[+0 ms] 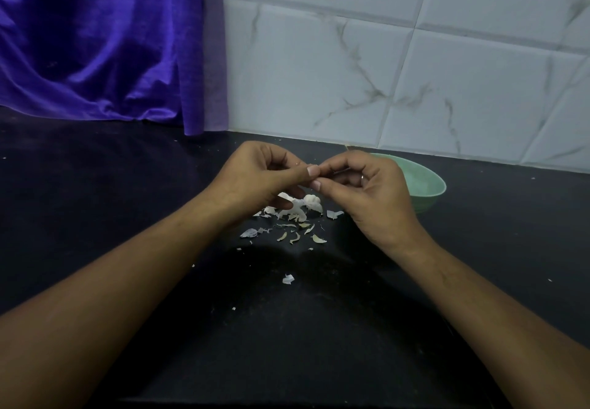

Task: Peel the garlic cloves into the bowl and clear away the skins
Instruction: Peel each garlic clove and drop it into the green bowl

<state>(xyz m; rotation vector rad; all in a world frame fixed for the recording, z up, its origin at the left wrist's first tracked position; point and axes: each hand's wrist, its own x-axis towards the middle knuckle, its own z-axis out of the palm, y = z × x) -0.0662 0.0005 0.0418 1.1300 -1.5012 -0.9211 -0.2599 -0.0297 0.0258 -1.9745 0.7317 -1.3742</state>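
My left hand (261,179) and my right hand (367,191) meet fingertip to fingertip above the black counter, pinched together on a garlic clove that the fingers almost hide. Below them lies the rest of a white garlic bulb (311,202) among several scattered papery skins (293,233). One stray skin piece (288,279) lies nearer to me. A pale green bowl (427,185) stands just behind and right of my right hand; its inside is mostly hidden.
The black counter (127,201) runs to a white marble-look tiled wall (399,57) at the back. A purple cloth (95,41) hangs down onto the counter at the back left.
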